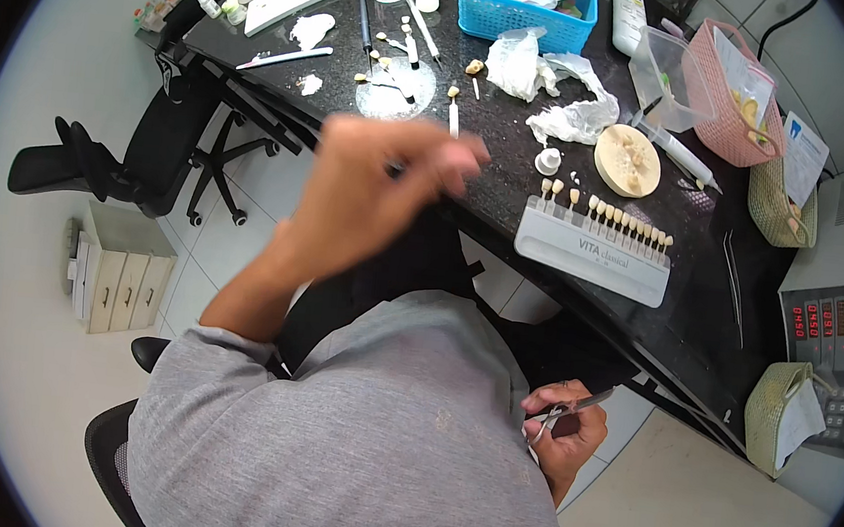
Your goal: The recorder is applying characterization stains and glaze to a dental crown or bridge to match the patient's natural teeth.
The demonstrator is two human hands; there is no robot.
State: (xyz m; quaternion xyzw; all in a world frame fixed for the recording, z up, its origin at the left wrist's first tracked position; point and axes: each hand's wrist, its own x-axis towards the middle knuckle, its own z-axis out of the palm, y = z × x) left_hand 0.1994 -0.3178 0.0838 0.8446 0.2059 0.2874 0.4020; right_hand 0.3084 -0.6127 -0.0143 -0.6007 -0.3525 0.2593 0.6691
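Observation:
Blurred by motion, my left hand is raised over the table's front edge. Its fingers are bent toward the thumb in a pinch; whatever they may hold cannot be made out. Low at my right side, my right hand is closed around a slim dark-grey object with a thin white strand looped near it. The tooth shade guide, a white holder with several tooth-coloured tabs, lies on the table right of my left hand. Behind that hand, a round glass slab carries small tooth pieces and tabs.
A dental plaster model, a syringe and crumpled tissues lie on the black table. Tweezers rest near the right edge. Blue and pink baskets stand behind. A furnace control panel is far right.

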